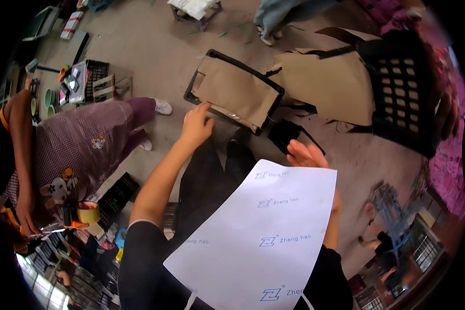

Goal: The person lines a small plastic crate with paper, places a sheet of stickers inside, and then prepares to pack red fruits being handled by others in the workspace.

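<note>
My left hand [197, 124] is at the near left edge of a black plastic crate [238, 62], fingers loosely spread and nothing visible in them. Whether its fingertips touch the rim I cannot tell. Brown paper [236, 89] covers the top of this crate, with a strip of clear plastic along its near side. A large white sheet [283, 221] with repeated blue printed writing spreads before my chest, curved. My right hand [308, 153] shows beyond the sheet's far edge, its fingers extended; the sheet hides the rest of the hand and most of the forearm.
To the right, brown cardboard [329, 87] lies against a tipped black crate [397, 89]. A small black container [290, 135] stands between the crates. A person in a checked apron [81, 131] is close on my left, near a yellow tape roll [88, 212]. Pink material [445, 174] lines the far right.
</note>
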`<state>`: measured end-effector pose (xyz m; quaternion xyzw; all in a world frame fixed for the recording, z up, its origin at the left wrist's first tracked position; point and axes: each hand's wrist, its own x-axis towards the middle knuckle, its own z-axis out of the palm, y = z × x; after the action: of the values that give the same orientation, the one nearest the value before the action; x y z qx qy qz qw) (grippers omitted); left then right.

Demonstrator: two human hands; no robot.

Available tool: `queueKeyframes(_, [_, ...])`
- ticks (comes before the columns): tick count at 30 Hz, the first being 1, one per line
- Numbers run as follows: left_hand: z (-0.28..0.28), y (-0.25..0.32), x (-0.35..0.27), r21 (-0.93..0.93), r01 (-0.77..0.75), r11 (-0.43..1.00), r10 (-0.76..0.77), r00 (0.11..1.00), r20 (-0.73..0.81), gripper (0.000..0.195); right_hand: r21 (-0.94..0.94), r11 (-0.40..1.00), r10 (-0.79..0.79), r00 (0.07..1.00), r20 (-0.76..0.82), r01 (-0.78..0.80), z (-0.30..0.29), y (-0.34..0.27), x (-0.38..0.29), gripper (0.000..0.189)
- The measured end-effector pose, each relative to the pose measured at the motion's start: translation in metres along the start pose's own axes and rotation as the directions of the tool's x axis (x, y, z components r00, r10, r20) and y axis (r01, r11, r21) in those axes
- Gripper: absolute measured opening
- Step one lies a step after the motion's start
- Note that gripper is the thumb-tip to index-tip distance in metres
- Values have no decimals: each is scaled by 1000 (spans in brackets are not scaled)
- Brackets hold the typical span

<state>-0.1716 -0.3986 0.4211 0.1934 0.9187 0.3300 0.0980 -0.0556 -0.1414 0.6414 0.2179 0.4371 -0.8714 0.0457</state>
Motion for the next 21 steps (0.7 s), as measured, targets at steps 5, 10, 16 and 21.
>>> queueKeyframes(5, [-64, 56, -16, -577, 249, 778, -125, 961, 246, 27, -155, 941, -208, 878, 431, 300, 10, -11, 21, 19])
queueKeyframes(10, [-126, 92, -3, -805, 540, -246, 191, 841, 506, 69, -188, 969, -188, 971, -149, 159, -15, 31, 56, 16])
queueKeyframes(16, [-134, 103, -4, -898, 426, -111, 85, 904, 419, 61, -230, 935, -323, 914, -244, 269, 1, 48, 67, 15])
queueKeyframes(21, [-81, 135, -20, -793, 555, 251, 2, 819, 574, 58, 72, 963, -230, 933, -279, 259, 28, 73, 74, 16])
